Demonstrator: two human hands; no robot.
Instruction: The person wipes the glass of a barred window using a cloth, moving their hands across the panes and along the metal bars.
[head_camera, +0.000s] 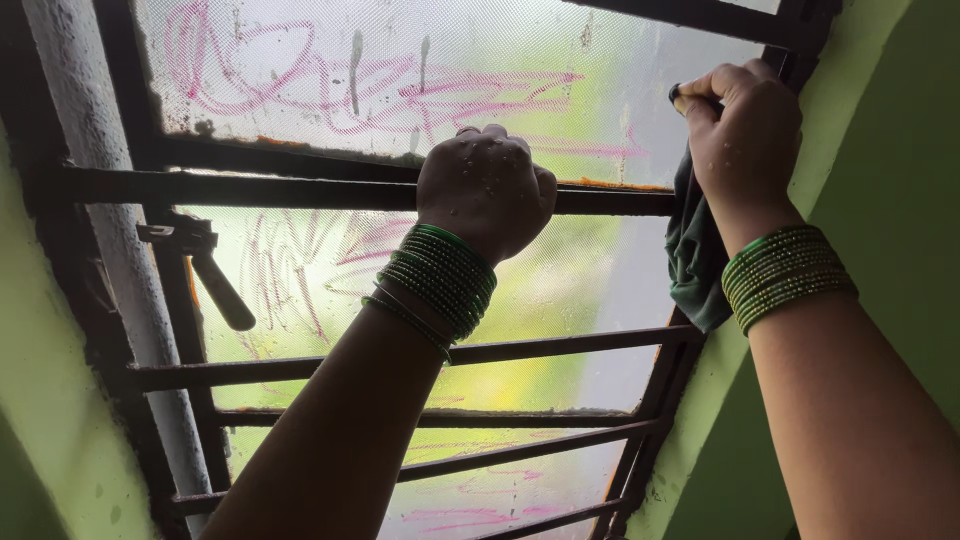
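— Item one, the grips?

— Where my left hand (487, 190) closes, it is a full fist wrapped round a dark horizontal window bar (300, 190), knuckles up, wet with droplets, green bangles (440, 280) stacked at the wrist. My right hand (745, 125) is pinched shut on a dark green cloth (695, 250), pressed at the upper right corner of the frame

— Item two, how does the cloth lie?

— It hangs downward from my right fingers, long axis near vertical, against the right edge of the frosted glass pane (400, 70). The pane, marked with pink scribbles (330, 80), spreads leftward from that hand, so the right is the nearer

— Item three, surroundings?

— More bars below, a window latch handle (215, 280) at the left, green walls (900, 150) either side
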